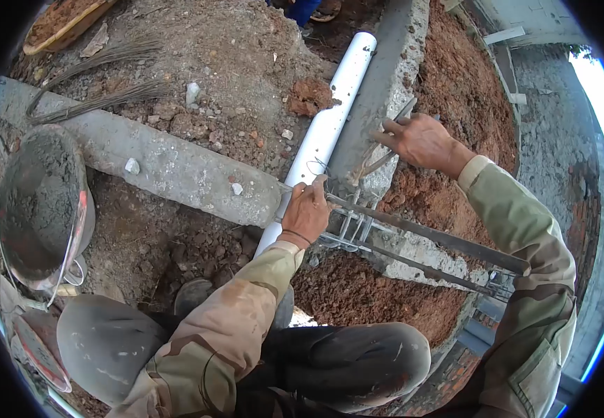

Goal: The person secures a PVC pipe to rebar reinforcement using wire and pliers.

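My right hand [420, 143] is closed around a pair of pincers [380, 161], whose jaws point down and left toward the steel bars. My left hand [307, 214] has its fingers pinched at the left end of a rebar cage [357, 226]; what is between the fingertips is hidden. A thin loop of wire [318, 166] shows just above those fingertips, in front of a white plastic pipe [330, 118]. The cage's long bars run right, under my right forearm. Left of my left hand ends a concrete beam [176, 171].
A bucket of wet mortar [40, 202] stands at the left. A bundle of tie wire [106, 97] lies across the beam's far end. Another concrete beam [385, 90] runs along the pipe's right side, with red soil [455, 90] beyond. A basin [65, 28] sits top left.
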`<state>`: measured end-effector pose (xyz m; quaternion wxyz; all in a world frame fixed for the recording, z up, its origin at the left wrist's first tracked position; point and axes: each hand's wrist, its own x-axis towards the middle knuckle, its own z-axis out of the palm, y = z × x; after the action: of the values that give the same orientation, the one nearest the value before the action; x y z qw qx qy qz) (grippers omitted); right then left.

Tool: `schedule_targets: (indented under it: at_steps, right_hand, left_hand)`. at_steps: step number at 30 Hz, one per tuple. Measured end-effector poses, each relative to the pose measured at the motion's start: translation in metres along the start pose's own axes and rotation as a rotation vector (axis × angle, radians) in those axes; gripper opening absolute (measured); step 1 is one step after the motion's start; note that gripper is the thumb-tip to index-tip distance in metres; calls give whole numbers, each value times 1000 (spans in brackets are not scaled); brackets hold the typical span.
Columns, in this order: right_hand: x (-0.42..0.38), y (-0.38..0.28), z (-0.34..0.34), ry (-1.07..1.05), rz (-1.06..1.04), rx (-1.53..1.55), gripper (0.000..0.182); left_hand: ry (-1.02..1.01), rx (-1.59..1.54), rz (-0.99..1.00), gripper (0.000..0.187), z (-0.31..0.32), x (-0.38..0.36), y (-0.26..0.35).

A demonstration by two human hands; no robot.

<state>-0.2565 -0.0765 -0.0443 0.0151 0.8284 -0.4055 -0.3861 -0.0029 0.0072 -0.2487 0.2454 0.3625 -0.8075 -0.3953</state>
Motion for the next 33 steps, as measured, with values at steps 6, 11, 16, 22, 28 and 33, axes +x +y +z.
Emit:
schedule_targets:
  at_steps: [6,11,16,22,28,33]
  right_hand:
    - [42,-9,15,268,-136,34,58]
    - [71,-10,30,318,-229,-70,59]
    - [77,-22,39,363,-215,-51,59]
    - [86,-19,37,436,-340,-95,67]
    - [89,-17,48,515,-388,-39,52]
    - [90,-17,50,572,-391,-138,9]
  left_hand:
    - [88,-26,-10,66,7,-4,-3]
    - [125,-77,-6,60,8,-3,0]
    - [210,-41,17,57,14,-7,0]
    - [116,-21,-45,52,12,-6,1]
    - [177,12,-24,50,14,-6,0]
    - [136,-92,-43,29,8,-7,2]
